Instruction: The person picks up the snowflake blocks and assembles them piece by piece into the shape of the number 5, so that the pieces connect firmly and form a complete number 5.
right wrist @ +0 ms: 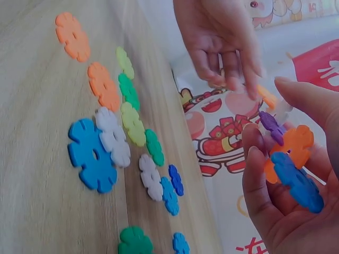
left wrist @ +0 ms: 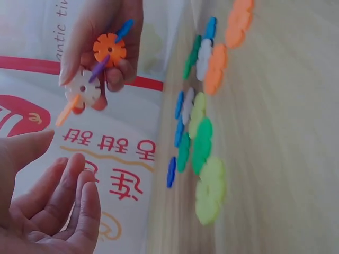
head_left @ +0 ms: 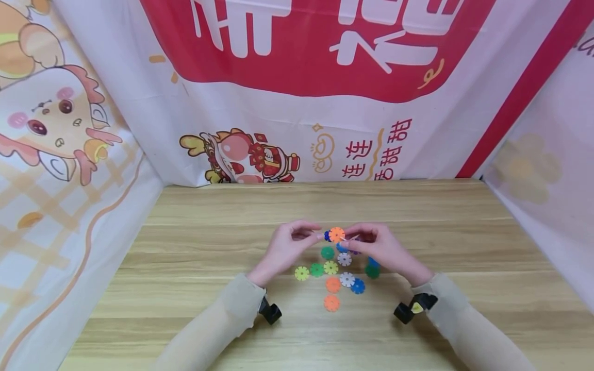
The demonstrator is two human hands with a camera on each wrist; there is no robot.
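My right hand (head_left: 382, 250) (right wrist: 302, 174) grips a joined chain of notched plastic discs: a blue disc (right wrist: 299, 182), an orange disc (left wrist: 109, 50), a purple disc (left wrist: 99, 69), a white disc (left wrist: 83, 88) and another orange disc (left wrist: 67, 111) at the end. The left hand (head_left: 285, 247) (left wrist: 50, 206) is raised beside the chain's end, fingers relaxed and bent, holding nothing; a small gap separates its fingertips from the end disc in the left wrist view. Both hands are above the table, over its middle.
Loose discs lie on the wooden table (head_left: 209, 304) below the hands: yellow-green (head_left: 301, 273), green (head_left: 316, 269), white (head_left: 346, 280), blue (head_left: 358, 286), orange (head_left: 331, 302) and several others. A printed cloth (head_left: 278, 113) stands behind the table and at both sides.
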